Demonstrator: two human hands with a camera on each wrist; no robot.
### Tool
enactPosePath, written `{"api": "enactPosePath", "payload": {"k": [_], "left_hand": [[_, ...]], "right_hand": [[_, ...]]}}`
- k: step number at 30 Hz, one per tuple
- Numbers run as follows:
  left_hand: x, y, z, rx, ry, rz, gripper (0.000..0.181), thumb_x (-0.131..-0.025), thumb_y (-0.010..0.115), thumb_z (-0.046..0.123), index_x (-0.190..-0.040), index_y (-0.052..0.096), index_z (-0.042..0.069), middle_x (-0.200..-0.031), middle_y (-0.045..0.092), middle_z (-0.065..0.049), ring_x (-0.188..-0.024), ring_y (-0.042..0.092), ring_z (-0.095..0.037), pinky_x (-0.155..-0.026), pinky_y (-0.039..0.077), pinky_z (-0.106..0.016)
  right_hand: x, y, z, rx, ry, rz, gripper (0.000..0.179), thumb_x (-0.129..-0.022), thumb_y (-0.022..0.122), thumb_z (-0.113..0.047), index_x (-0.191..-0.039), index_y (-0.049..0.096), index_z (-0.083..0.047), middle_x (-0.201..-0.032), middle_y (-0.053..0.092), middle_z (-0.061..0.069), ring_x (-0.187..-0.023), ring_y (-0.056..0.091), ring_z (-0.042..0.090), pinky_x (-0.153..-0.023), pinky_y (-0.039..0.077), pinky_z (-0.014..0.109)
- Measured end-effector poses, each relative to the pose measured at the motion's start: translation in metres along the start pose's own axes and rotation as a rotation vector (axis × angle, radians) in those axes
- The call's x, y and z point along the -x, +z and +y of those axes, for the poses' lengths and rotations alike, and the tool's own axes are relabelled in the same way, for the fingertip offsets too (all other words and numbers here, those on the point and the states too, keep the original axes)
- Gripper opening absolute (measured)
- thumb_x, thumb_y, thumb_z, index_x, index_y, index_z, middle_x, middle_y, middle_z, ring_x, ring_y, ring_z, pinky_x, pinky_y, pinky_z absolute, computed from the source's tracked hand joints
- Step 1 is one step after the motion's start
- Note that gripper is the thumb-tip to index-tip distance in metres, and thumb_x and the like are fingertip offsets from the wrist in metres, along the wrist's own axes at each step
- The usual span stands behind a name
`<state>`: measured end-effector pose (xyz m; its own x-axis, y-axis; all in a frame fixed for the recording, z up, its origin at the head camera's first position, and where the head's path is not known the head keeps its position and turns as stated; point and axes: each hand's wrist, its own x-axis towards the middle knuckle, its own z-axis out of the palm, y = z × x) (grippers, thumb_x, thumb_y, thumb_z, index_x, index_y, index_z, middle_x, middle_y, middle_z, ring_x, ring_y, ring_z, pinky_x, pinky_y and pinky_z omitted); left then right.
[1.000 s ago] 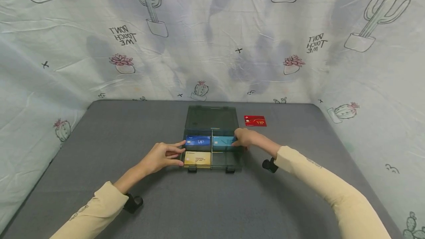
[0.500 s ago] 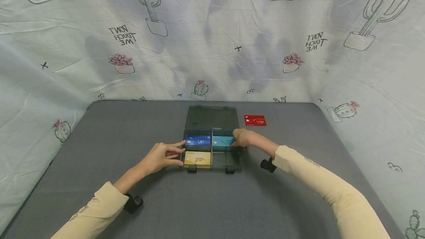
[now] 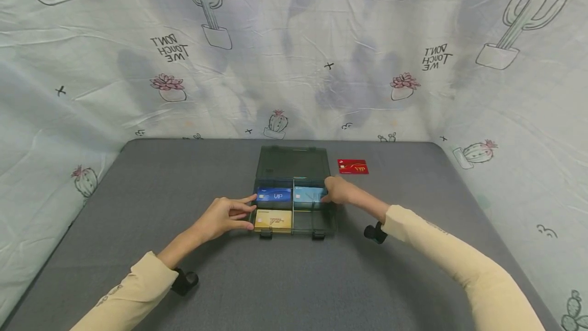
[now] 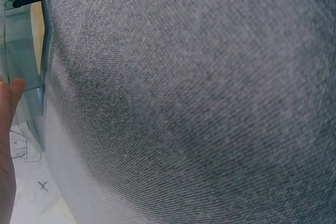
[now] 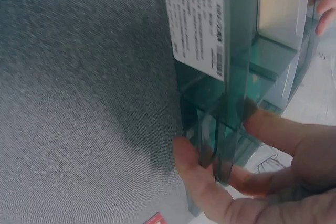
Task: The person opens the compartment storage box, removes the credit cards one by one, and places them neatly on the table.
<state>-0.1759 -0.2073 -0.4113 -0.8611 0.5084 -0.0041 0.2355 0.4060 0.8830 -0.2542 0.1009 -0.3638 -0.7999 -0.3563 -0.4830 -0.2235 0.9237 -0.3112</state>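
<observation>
On the grey cloth-covered bench (image 3: 294, 285), the translucent dark-green plastic divided box (image 3: 317, 221) lies with its base's long axis left to right, its lid (image 3: 294, 163) opened toward the far side. The left hand (image 3: 219, 218) rests loosely spread fingertips against its left wall; the right hand (image 3: 339, 190) curls over the right wall, fingers beside the light-blue plastic card (image 3: 307, 194), likewise lying lengthwise left to right.

Left arm (image 3: 133, 282): visible stretch slants forward and inward
Left hand (image 3: 219, 218): fingers extended, thumb spread apart
Right arm (image 3: 441, 246): bends at the elbow, forearm angled inward
Right hand (image 3: 338, 190): fingers curled, thumb opposing them
</observation>
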Motion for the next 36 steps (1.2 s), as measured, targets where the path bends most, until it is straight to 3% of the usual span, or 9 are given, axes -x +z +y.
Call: {"api": "enactPosePath", "payload": {"k": [3,6,9,11,15,22,26,31,36], "left_hand": [[-0.001,0.000,0.001,0.008,-0.003,0.000,0.048,-0.079,0.076,0.010,-0.117,0.061,-0.015,-0.141,0.040,-0.027,-0.117,0.056,-0.035,-0.089,0.053,-0.032],[-0.001,0.001,0.002,0.013,-0.009,0.002,0.049,-0.078,0.077,0.009,-0.117,0.061,-0.014,-0.142,0.041,-0.026,-0.117,0.056,-0.035,-0.089,0.053,-0.031],[-0.002,0.001,0.003,0.012,-0.010,0.001,0.049,-0.078,0.077,0.010,-0.118,0.061,-0.014,-0.142,0.041,-0.026,-0.117,0.056,-0.034,-0.089,0.053,-0.031],[-0.002,0.000,0.003,0.012,-0.016,0.002,0.049,-0.078,0.077,0.010,-0.118,0.061,-0.014,-0.142,0.041,-0.025,-0.117,0.056,-0.034,-0.089,0.053,-0.031],[-0.001,0.000,0.003,0.007,-0.023,0.001,0.048,-0.078,0.077,0.010,-0.118,0.061,-0.013,-0.142,0.041,-0.025,-0.117,0.056,-0.034,-0.089,0.053,-0.031],[-0.002,-0.001,0.004,0.016,-0.019,-0.001,0.048,-0.078,0.077,0.009,-0.118,0.061,-0.014,-0.142,0.041,-0.026,-0.117,0.056,-0.035,-0.089,0.053,-0.031],[-0.003,-0.001,0.006,0.034,-0.015,-0.004,0.049,-0.078,0.077,0.009,-0.118,0.060,-0.015,-0.141,0.040,-0.027,-0.117,0.055,-0.036,-0.090,0.053,-0.032],[-0.003,-0.001,0.006,0.024,-0.015,0.002,0.049,-0.078,0.077,0.009,-0.118,0.061,-0.014,-0.141,0.041,-0.026,-0.116,0.056,-0.035,-0.089,0.053,-0.032],[-0.002,-0.001,0.006,0.008,-0.020,-0.001,0.048,-0.079,0.077,0.009,-0.118,0.061,-0.014,-0.142,0.041,-0.026,-0.116,0.056,-0.035,-0.088,0.054,-0.033]], "right_hand": [[0.005,0.003,0.001,-0.013,-0.017,0.090,0.024,-0.090,0.070,-0.016,-0.090,0.057,0.005,-0.109,0.057,0.024,-0.103,0.052,0.033,-0.076,0.053,0.036],[0.009,0.006,0.004,-0.029,-0.079,0.226,0.022,-0.090,0.070,-0.012,-0.091,0.060,0.007,-0.104,0.056,0.023,-0.112,0.046,0.038,-0.082,0.052,0.042],[0.010,0.009,0.010,-0.074,-0.177,0.378,0.015,-0.089,0.069,-0.007,-0.084,0.061,0.005,-0.088,0.056,0.017,-0.096,0.051,0.033,-0.075,0.051,0.039],[0.010,0.010,0.016,-0.130,-0.248,0.421,0.014,-0.089,0.068,-0.003,-0.081,0.058,0.003,-0.078,0.055,0.012,-0.081,0.051,0.026,-0.066,0.048,0.034],[0.008,0.012,0.029,-0.261,-0.336,0.386,0.013,-0.092,0.063,-0.002,-0.084,0.053,0.000,-0.068,0.051,0.006,-0.061,0.046,0.015,-0.056,0.041,0.026],[0.002,0.013,0.039,-0.338,-0.420,0.380,0.008,-0.095,0.058,0.000,-0.102,0.061,0.003,-0.071,0.059,0.010,-0.054,0.048,0.013,-0.053,0.046,0.025],[-0.001,0.016,0.042,-0.341,-0.409,0.390,0.019,-0.092,0.065,-0.007,-0.108,0.068,0.002,-0.075,0.063,0.009,-0.058,0.049,0.012,-0.054,0.046,0.024],[-0.002,0.016,0.044,-0.313,-0.356,0.348,0.045,-0.077,0.082,-0.023,-0.113,0.067,0.000,-0.089,0.066,0.007,-0.063,0.049,0.013,-0.054,0.044,0.024],[-0.004,0.014,0.051,-0.332,-0.327,0.298,0.054,-0.071,0.087,-0.023,-0.116,0.067,-0.001,-0.087,0.062,0.006,-0.062,0.049,0.012,-0.056,0.044,0.024]]}}
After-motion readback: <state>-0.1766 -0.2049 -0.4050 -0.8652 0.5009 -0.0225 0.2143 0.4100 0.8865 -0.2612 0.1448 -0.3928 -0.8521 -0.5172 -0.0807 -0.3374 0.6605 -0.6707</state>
